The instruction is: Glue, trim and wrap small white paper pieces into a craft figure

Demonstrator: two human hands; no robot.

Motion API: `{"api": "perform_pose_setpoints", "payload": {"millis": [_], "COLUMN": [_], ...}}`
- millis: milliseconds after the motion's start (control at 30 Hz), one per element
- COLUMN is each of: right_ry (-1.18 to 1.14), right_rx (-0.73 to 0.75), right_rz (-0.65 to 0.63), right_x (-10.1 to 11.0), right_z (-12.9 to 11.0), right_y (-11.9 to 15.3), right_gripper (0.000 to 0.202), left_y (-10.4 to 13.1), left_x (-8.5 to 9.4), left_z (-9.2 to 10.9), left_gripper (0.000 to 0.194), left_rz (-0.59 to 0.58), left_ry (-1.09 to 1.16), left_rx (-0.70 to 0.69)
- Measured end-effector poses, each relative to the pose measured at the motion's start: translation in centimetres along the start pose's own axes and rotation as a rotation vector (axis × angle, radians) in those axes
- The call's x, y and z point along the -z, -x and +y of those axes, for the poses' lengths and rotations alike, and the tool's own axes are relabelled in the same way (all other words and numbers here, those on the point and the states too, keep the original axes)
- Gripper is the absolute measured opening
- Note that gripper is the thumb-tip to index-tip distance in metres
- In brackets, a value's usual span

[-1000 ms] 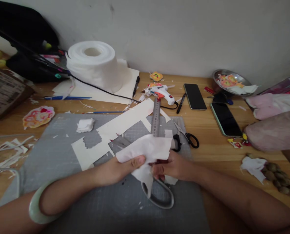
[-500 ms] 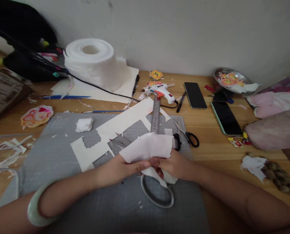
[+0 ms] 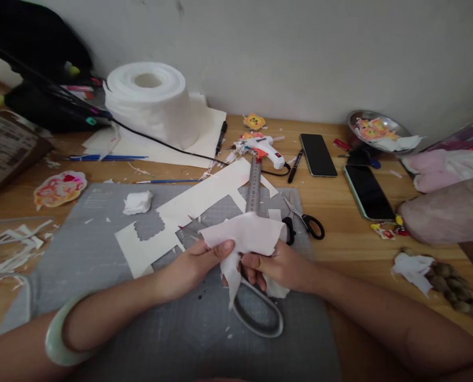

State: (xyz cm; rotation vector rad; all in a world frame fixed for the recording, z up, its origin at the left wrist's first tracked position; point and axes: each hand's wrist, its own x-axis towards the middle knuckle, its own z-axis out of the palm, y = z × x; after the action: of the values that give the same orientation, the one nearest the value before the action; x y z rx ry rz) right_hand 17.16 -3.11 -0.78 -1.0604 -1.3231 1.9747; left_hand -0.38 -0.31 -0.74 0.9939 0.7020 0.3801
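Note:
Both hands grip a thin white sheet (image 3: 248, 233), tissue or soft cloth by its look, with a torn-looking strip hanging down in the middle. My left hand (image 3: 204, 260) is closed on its left part, thumb on top. On the right part my right hand (image 3: 272, 265) pinches it, fingers curled below. Under the hands a grey scissor-like handle loop (image 3: 258, 310) shows on the grey cutting mat (image 3: 172, 329); its other end is hidden. Beyond the sheet lie a steel ruler (image 3: 254, 185) and cut white card (image 3: 204, 199). Black-handled scissors (image 3: 310, 223) rest to the right.
At the back stand a big white roll (image 3: 148, 106) and a white glue gun (image 3: 266, 151) with a black cord. Two phones (image 3: 318, 154) and a metal bowl (image 3: 358, 132) of cutouts are on the right. Paper scraps (image 3: 13, 246) and a painted cutout (image 3: 60, 189) lie left.
My left hand has shifted slightly, its thumb moving up and left on the sheet. The hanging strip now falls further left, showing more of the grey loop.

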Motion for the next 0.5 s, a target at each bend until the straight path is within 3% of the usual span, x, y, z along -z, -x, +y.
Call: {"api": "perform_pose_setpoints", "payload": {"millis": [200,267,367,500], "right_ry": [-0.093,-0.112,-0.107,-0.054], "right_rx": [0.002,0.013,-0.002,-0.041], "right_rz": [-0.024,-0.011,0.026,0.044], "right_x": [0.1,0.2,0.2,0.1], "right_z": [0.2,0.4,0.4,0.2], "right_y": [-0.2,-0.3,-0.2,0.0], "right_gripper": [0.041,0.043,0.042,0.041], "left_y": [-0.2,0.0,0.1,0.1], "left_x": [0.2,0.1,-0.2,-0.5], "left_z": [-0.3,0.0,0.5,0.9], "left_gripper": [0.033,0.032,0.024,0.015], "left_rz": [0.101,0.089,-0.020,-0.026], "left_ry": [0.115,0.060,-0.075,-0.170], "left_rx": [0.065,0.030,0.012,0.084]}}
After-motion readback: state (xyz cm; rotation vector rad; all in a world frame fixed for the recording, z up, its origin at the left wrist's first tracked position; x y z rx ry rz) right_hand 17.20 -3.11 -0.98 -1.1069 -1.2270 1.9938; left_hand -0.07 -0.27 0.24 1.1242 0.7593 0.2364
